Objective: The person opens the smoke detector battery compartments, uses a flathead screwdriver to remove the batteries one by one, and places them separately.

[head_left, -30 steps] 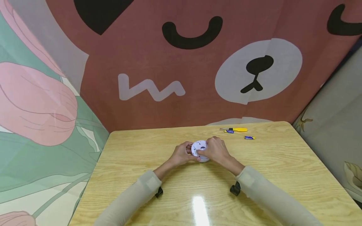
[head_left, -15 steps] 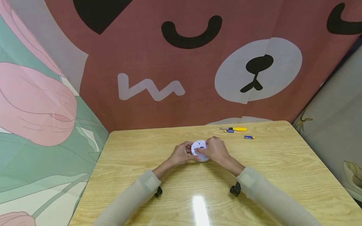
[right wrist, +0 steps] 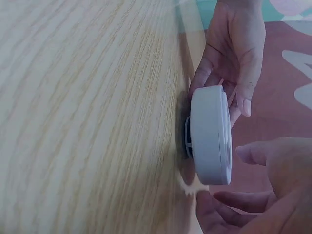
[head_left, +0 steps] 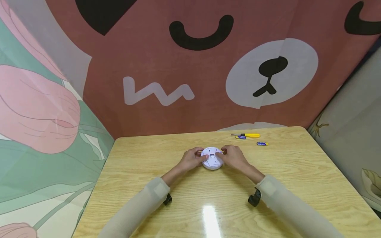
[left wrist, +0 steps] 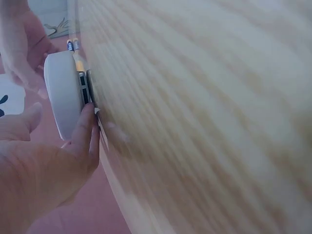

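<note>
A round white smoke alarm (head_left: 212,163), with dark marks on its upper face, lies level at the middle of the table. My left hand (head_left: 189,159) holds its left side: the fingers reach beneath the rim, and the thumb is over the face, slightly apart from it in the left wrist view. At the opposite rim is my right hand (head_left: 236,158), its thumb (right wrist: 251,153) standing off the face and its fingers loosely bent beside the edge. Dark slots (left wrist: 85,87) show on the alarm's underside. Whether it touches the table is unclear.
Toward the back of the wooden table (head_left: 154,148) lies a yellow-handled screwdriver (head_left: 251,135). One blue battery (head_left: 240,138) is beside it, another battery (head_left: 262,143) farther right. A bear-patterned curtain (head_left: 178,115) hangs behind the far edge.
My right hand has drawn back to the right, uncovering more of the alarm's face. The left thumb has moved up from the front rim to over the face.
</note>
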Tool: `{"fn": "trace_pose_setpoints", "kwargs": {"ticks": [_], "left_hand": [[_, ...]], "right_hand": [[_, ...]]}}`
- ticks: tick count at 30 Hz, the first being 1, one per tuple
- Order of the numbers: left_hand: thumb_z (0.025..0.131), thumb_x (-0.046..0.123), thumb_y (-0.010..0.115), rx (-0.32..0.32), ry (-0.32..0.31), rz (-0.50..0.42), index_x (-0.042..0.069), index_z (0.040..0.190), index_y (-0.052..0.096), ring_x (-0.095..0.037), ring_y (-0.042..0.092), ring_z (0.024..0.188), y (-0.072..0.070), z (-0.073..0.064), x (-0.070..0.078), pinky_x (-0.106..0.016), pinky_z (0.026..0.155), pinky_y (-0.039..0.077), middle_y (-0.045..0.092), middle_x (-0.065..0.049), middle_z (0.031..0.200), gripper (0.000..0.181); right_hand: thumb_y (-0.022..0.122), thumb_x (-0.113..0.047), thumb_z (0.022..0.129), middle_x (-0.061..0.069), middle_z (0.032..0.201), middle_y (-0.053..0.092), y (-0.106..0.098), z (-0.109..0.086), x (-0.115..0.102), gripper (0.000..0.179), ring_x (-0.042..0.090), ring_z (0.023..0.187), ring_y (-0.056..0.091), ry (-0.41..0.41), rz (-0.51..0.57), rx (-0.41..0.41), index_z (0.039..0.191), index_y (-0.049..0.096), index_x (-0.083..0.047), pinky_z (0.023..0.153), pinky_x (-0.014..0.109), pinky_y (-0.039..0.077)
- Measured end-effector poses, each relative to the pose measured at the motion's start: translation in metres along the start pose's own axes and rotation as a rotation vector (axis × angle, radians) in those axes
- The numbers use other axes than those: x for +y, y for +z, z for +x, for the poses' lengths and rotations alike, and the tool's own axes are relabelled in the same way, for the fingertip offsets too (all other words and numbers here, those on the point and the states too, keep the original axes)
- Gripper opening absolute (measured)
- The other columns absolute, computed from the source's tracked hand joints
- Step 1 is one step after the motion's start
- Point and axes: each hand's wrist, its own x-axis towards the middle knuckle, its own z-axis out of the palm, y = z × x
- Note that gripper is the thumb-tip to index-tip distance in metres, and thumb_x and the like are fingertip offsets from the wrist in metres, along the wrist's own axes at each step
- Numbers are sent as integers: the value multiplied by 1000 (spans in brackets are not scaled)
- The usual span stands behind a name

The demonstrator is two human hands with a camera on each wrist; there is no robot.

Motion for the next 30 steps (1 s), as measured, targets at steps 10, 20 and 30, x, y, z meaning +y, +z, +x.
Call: {"fn": "trace_pose_setpoints", "kwargs": {"ticks": [10, 20, 30], "left_hand": [[96, 18, 81, -8, -68, -93, 1, 131, 70, -15, 71, 80, 2, 11, 1, -31, 69, 66, 72, -13, 105, 40], [96, 10, 80, -14, -89, -164, -1, 127, 70, -16, 72, 77, 3, 14, -1, -32, 69, 66, 71, -14, 102, 35], [96, 11, 80, -18, -134, -152, 2, 128, 72, -16, 70, 76, 1, 14, 4, -32, 67, 66, 72, -13, 103, 34]], "right_hand": [[71, -18, 101, 19, 103, 77, -1, -6, 1, 38, 23, 74, 75, 128, 267, -170, 125, 70, 11, 65, 33, 63], [75, -17, 100, 19, 107, 73, 6, -6, 5, 44, 19, 80, 74, 240, 408, -192, 133, 64, 9, 72, 33, 65], [78, -15, 98, 19, 104, 73, 7, -7, 0, 52, 18, 77, 73, 278, 438, -178, 139, 59, 12, 72, 33, 65]]}}
